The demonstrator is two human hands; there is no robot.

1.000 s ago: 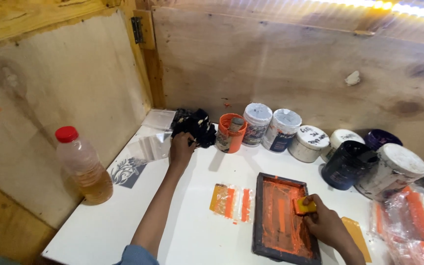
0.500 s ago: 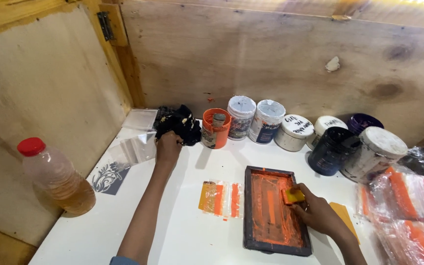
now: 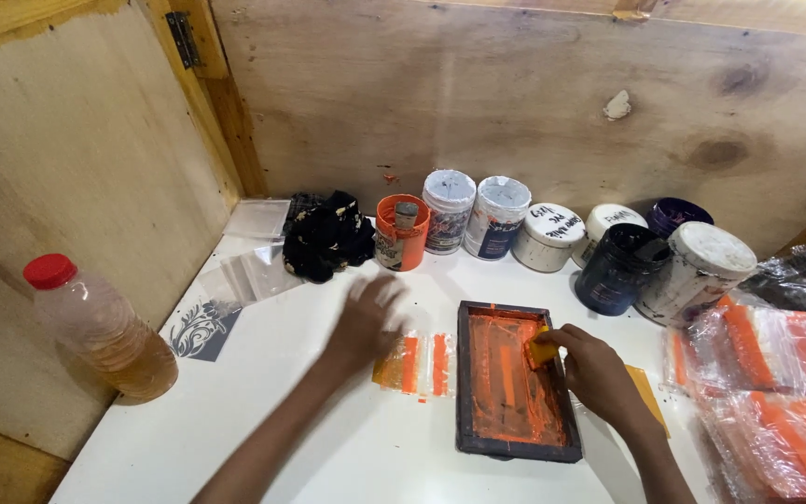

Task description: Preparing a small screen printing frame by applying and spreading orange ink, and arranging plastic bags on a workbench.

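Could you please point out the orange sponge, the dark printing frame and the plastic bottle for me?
orange sponge (image 3: 541,350), head view, its top face beside the right hand's fingertips.
printing frame (image 3: 465,373), head view, its left rail.
plastic bottle (image 3: 104,331), head view, mid body.

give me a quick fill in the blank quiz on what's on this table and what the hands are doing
1. The right hand presses a small yellow pad onto a dark frame smeared with ____ ink.
2. The plastic bottle by the left wall has a ____ cap.
3. The left hand hovers near a clear packet with two orange ____.
4. The black cloth lies just left of the open ____ pot.

Missing words: orange; red; stripes; orange
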